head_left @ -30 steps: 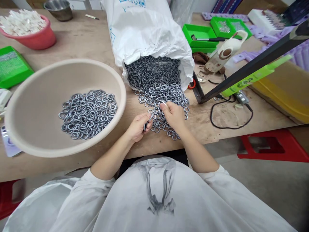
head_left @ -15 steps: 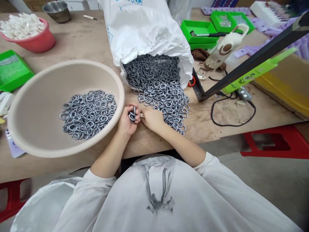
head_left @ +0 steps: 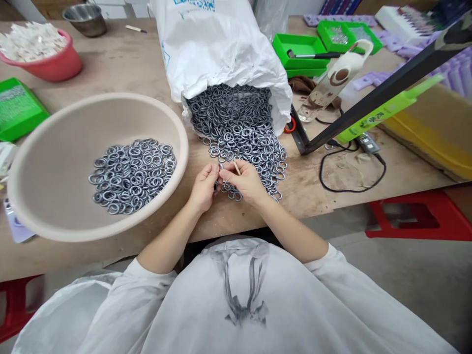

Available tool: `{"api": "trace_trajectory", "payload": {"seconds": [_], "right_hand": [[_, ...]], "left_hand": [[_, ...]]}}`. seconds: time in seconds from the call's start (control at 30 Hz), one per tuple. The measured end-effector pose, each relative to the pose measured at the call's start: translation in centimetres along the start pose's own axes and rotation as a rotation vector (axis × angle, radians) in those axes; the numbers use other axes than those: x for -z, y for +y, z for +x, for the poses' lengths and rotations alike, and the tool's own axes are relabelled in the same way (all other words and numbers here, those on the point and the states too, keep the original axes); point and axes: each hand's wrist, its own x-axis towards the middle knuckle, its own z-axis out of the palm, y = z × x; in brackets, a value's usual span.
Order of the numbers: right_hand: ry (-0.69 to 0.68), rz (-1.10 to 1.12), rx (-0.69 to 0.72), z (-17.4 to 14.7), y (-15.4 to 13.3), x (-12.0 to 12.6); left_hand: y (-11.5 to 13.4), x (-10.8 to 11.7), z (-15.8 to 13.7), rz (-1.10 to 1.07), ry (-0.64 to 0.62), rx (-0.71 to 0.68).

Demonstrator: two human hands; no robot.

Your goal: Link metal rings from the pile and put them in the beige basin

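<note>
My left hand [head_left: 205, 189] is closed around dark metal rings, mostly hidden by its fingers. My right hand [head_left: 248, 183] grips a thin pale stick [head_left: 236, 167], whose upper end sticks out past the thumb; its lower end is hidden. The fingertips of both hands meet at a metal ring [head_left: 221, 166]. Just behind and to the right, a heap of loose grey metal rings [head_left: 254, 147] spills from a white sack [head_left: 224, 49] lying on its side. Left of my hands stands a large beige basin [head_left: 55, 147] with a pile of similar rings [head_left: 136, 177] inside.
A red bowl [head_left: 61, 66] of white pieces and a steel bowl [head_left: 86, 22] stand at the back left. To the right are a black metal bar [head_left: 368, 93], a patterned bottle [head_left: 332, 83], a black cable [head_left: 320, 172] and green trays [head_left: 300, 46]. Red stools [head_left: 450, 216] stand below the table.
Both hands have turned, and my right hand has moved slightly right and up. The stick now points upward from it. The rings in my left hand are more hidden than before.
</note>
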Motion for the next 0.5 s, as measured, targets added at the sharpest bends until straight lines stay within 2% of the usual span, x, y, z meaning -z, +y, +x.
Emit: {"api": "trace_trajectory", "payload": {"seconds": [0.1, 0.23, 0.5], "right_hand": [[-0.061, 0.042, -0.016, -0.51, 0.02, -0.18], [-0.021, 0.033, 0.026, -0.66, -0.27, 0.24], [-0.068, 0.041, 0.018, -0.96, -0.06, 0.50]], "left_hand": [[0.19, -0.19, -0.30, -0.035, -0.050, 0.005], [0.51, -0.41, -0.59, -0.062, -0.132, 0.064], [0.70, -0.45, -0.93, -0.107, -0.204, 0.123]]}}
